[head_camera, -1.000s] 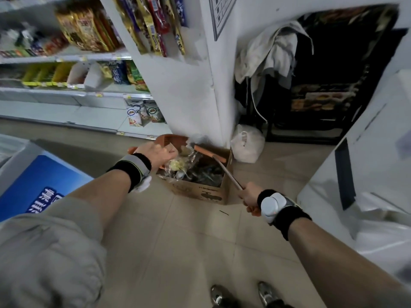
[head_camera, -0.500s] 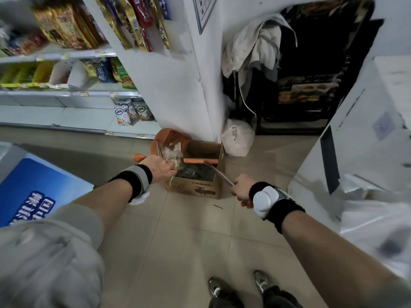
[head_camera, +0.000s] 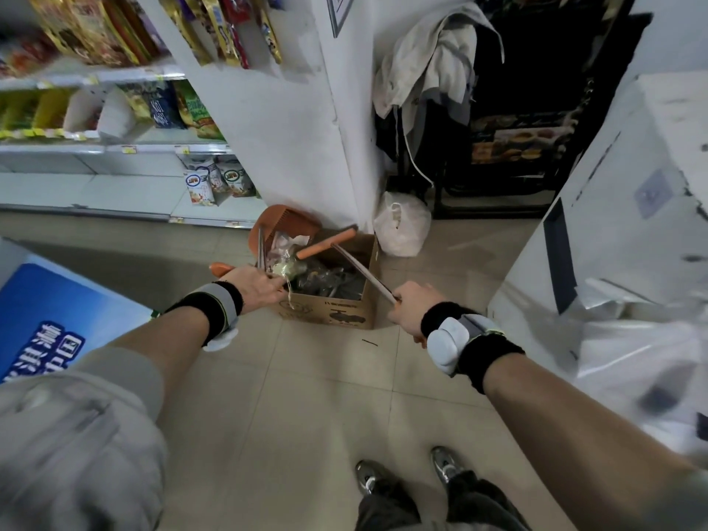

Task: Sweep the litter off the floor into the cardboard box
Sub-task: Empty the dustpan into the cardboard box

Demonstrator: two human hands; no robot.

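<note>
The left hand (head_camera: 254, 285) was closed round the metal handle of the dustpan (head_camera: 285, 229), its fingers curled at the near-left rim of the box (head_camera: 329, 312). The right hand (head_camera: 408, 308) was clenched on the broom (head_camera: 362, 270) handle, fist just right of the box's near corner.

Against the frame half a second before, the dustpan stood steeper, its orange scoop tipped up over the far-left edge of the box, and a clear wrapper (head_camera: 285, 249) showed sliding from its mouth. The broom's orange head had swung up and lay slanted across the box's far rim rather than flat inside it. Both hands kept the same grips and sat a little farther apart.

The box sat on the floor (head_camera: 306, 396) against the foot of a white pillar (head_camera: 291, 139), filled with dark litter (head_camera: 325, 279) and pale wrappers. The floor was beige tile; a small dark scrap (head_camera: 369, 342) lay just in front of the box. A knotted white bag (head_camera: 402, 224) rested right of the pillar, under a hanging pale garment (head_camera: 429, 59). Shelves (head_camera: 115, 147) of snack packets ran along the left, a blue-topped case (head_camera: 42, 323) stood near left, and a white cabinet (head_camera: 613, 231) stood right. The person's shoes (head_camera: 406, 473) showed below.
</note>
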